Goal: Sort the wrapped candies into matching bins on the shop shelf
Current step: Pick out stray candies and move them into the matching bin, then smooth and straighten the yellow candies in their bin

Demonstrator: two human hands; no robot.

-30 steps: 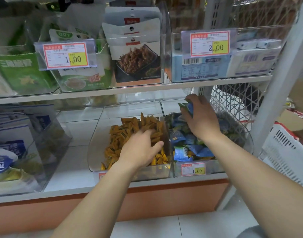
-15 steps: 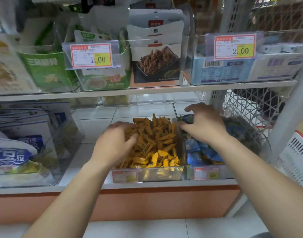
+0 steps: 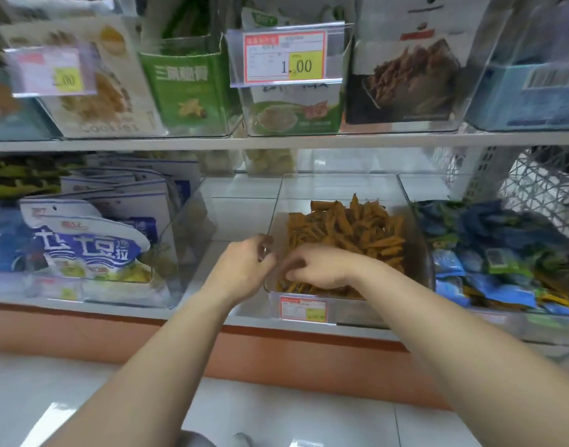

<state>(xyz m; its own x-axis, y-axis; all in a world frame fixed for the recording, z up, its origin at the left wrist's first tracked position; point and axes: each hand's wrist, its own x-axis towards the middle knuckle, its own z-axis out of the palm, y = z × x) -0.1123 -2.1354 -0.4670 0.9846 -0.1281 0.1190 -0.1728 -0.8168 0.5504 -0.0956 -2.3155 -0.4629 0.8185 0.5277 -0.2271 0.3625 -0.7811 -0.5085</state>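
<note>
The left hand (image 3: pixel 242 269) curls its fingers round the left wall of the clear bin (image 3: pixel 341 188), gripping it. Just beside it, the right hand (image 3: pixel 321 269) digs curled fingers into the orange candies (image 3: pixel 350 230) at the bin's front; whether it holds any I cannot tell. Blue and green candies (image 3: pixel 489 253) lie to the right of that hand.

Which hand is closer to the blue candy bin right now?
Right. The right hand is in the orange candy bin, which stands beside the blue candy bin. The left hand is at the orange bin's far left wall, farther away.
</note>
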